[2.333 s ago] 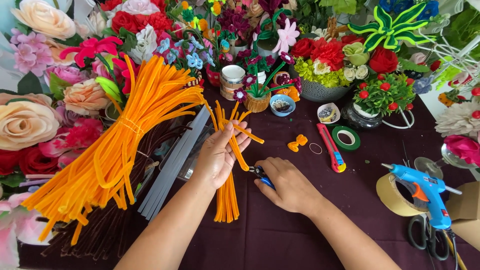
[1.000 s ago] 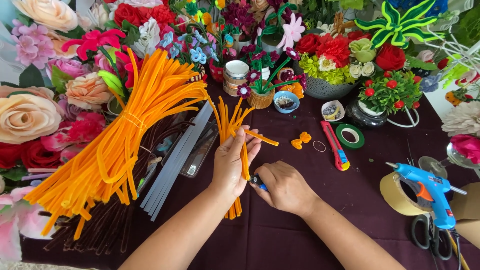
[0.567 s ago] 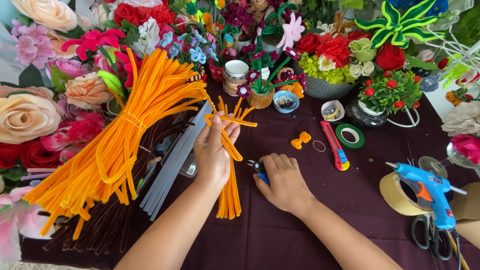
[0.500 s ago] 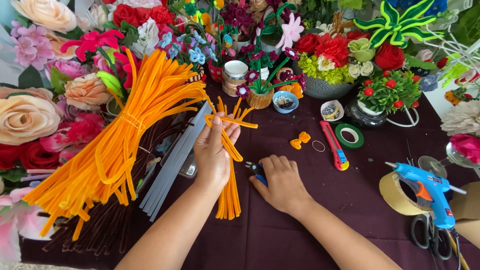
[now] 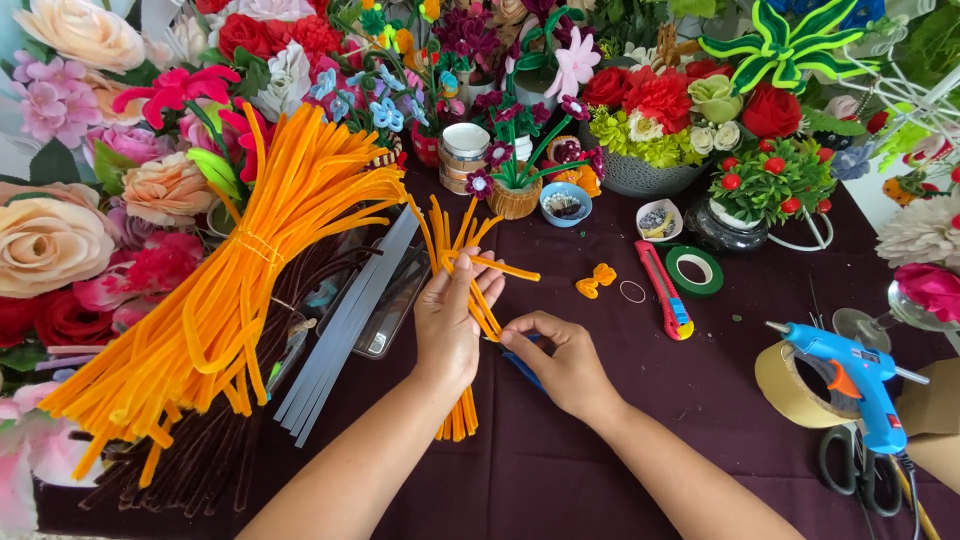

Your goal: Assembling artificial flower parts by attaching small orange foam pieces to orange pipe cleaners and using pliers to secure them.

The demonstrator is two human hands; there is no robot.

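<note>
My left hand (image 5: 447,325) grips a small bunch of short orange pipe cleaners (image 5: 462,262), which fan out above the fingers and hang down below the wrist. My right hand (image 5: 560,360) is right beside it, fingers closed on a small blue-handled tool (image 5: 522,366) whose tip touches the orange stems. A big tied bundle of long orange pipe cleaners (image 5: 240,275) lies to the left on the dark purple cloth (image 5: 600,470).
Artificial flowers crowd the left side and back. A small orange bow (image 5: 596,281), a red and blue utility knife (image 5: 665,292) and a green tape roll (image 5: 695,271) lie on the right. A blue glue gun (image 5: 850,375), brown tape roll (image 5: 790,385) and scissors (image 5: 858,470) sit further right.
My left hand has kept hold of the short orange stems, shifting them slightly up and left and back. My right hand has stayed at the stems with the blue tool.
</note>
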